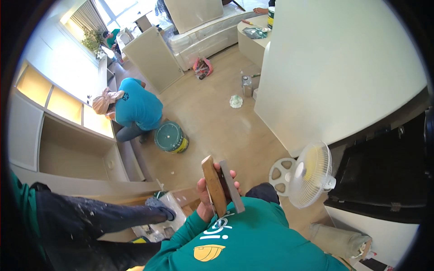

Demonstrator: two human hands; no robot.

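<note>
My left hand (206, 201) is held in front of my chest, closed round two long pieces lying side by side. One is a brown wooden piece (214, 187), thick like a block or handle, with its thumb side against my palm. The other is a flat grey bar (232, 187), and my fingertips curl round its far right side. Whether the two are joined cannot be made out. My right hand is out of the picture.
A co-worker in blue (138, 106) crouches by the lit shelves beside a green-lidded bucket (171, 137). Another person's spattered trouser leg (108, 214) is close on my left. A white fan (309, 175) stands right, near a tall pale panel (339, 67). A clear bottle (247, 86) sits ahead.
</note>
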